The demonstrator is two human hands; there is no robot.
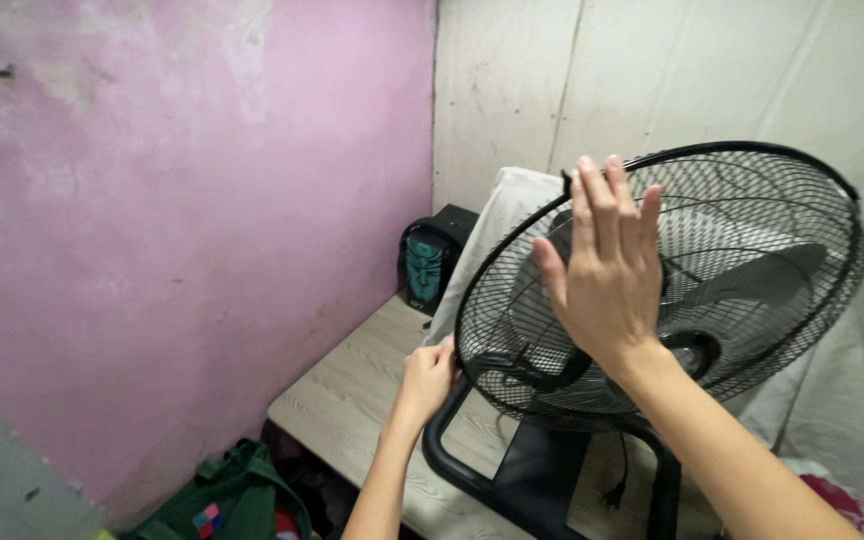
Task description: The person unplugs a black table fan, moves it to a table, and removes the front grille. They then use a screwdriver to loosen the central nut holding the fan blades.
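Right hand [607,275], fingers spread wide, lies flat on the black fan's [752,250] round grille, which tilts up toward the frame's upper left. Left hand [427,378] grips the grille's lower-left rim above the pale desk [352,385].

Pale wood-grain table [352,385] carries black fan [732,250], small speaker [427,262].

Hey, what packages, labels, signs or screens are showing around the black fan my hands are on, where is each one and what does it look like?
Small black box-shaped speaker: on the pale wood-grain tabletop in the corner by the pink wall, left of the black wire fan grille; teal face-like graphic on its front.
Dark green bag: on the floor lower left; small square patch in red, pink and blue.
No screens or signs show.
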